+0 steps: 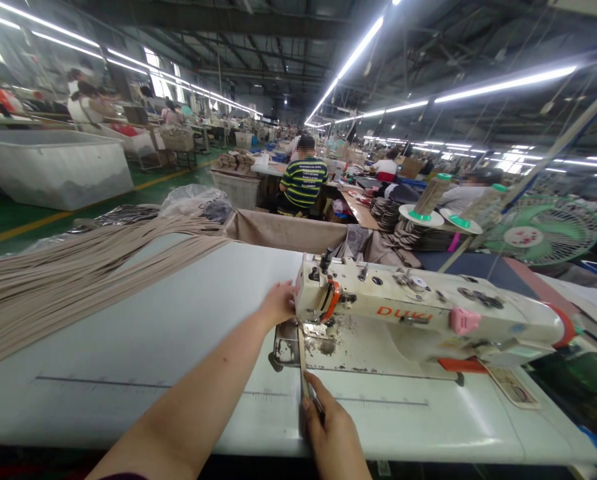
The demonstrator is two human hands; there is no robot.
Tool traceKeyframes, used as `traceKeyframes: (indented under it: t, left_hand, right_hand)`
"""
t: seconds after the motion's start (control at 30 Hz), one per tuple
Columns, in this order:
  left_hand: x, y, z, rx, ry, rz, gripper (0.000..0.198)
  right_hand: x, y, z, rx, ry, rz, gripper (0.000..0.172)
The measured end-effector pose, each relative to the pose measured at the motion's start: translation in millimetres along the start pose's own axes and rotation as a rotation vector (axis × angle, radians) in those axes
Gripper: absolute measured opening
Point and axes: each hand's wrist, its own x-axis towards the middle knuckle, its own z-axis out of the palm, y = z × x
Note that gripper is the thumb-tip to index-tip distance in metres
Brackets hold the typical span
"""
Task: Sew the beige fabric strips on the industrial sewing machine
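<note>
The strip (302,353) lies on the table (188,293), its long axis running away from the person, from the right hand (334,427) to the foot of the sewing machine (373,303); the right hand pinches its near end between thumb and fingers; the left hand (279,303) is beside the machine's head, near the strip's far end, fingertips partly hidden, so I cannot tell whether it grips anything; more strips (78,273) lie to the left.
</note>
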Motion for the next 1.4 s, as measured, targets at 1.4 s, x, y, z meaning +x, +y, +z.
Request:
traceKeyframes:
  t: [1.4]
  left_hand:
    - [-102.4,-8.0,-37.5,-1.307,0.402,-0.577,0.017]
  right_hand:
    - [-5.3,-47.6,16.0,0.321,0.112,-0.101,0.016]
